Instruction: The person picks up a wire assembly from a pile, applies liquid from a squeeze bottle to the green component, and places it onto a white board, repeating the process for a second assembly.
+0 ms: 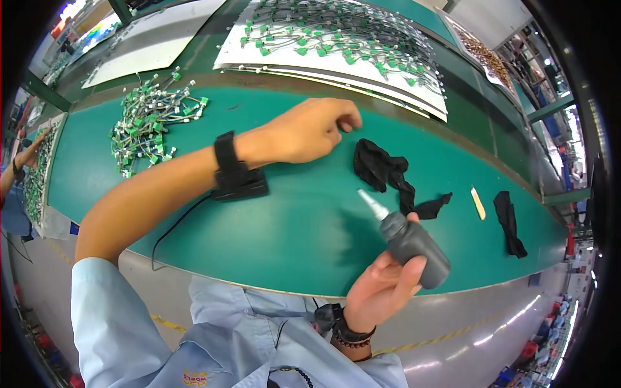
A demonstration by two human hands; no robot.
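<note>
In my right hand [381, 288] is a dark grey squeeze bottle [419, 251] with a white pointed nozzle. Fingers and thumb wrap its lower side, and the bottle tilts with the nozzle up and to the left. My left hand [314, 129] reaches across the table, back of the hand up. Its fingers are loosely bent, apart from the thumb, and nothing shows between them. Just right of it lies a crumpled black cloth [381, 167], with a gap between. A black device on a wrist strap [240, 183] sits at my left wrist, trailing a cable.
A pile of wires with green and white connectors [147, 123] lies left on the green table [284, 239]. Behind stands a white board [291, 63] covered in similar wires. To the right are a yellow-handled cutter [478, 204] and another black cloth [509, 223].
</note>
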